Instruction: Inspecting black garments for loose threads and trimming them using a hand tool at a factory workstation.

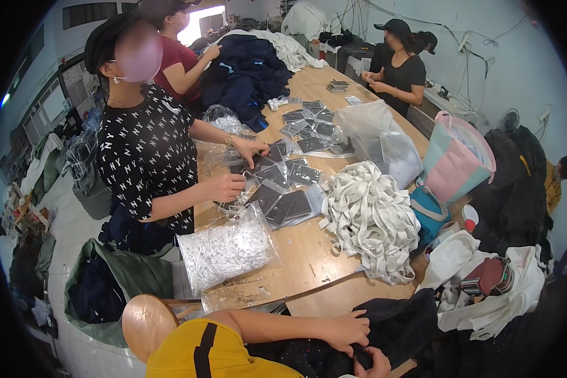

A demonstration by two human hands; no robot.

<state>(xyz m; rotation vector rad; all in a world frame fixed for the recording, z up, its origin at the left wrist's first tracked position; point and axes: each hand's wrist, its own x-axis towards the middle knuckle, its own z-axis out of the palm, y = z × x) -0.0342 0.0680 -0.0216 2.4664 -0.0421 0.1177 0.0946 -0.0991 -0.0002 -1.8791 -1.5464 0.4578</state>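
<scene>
Black cloth [400, 315] lies bunched at the front edge of the table, in front of my body. My left hand [344, 331], reaching in from the yellow sleeve, grips this cloth with its fingers bent over it. Just below and to the right, my right hand [376, 363] closes on a fold of the same cloth, partly cut off by the lower edge. Between the two hands a small dark bunch of fabric stands up. A darker speckled part of the cloth [299, 354] runs under my left forearm.
Beyond the cloth, a wooden table [318, 268] holds a heap of white straps [372, 220], a bag of white cords [228, 252] and several dark bagged cards [290, 205]. A co-worker's hands [249, 151] handle the cards. White bags [498, 286] sit right; a round stool [150, 320] stands left.
</scene>
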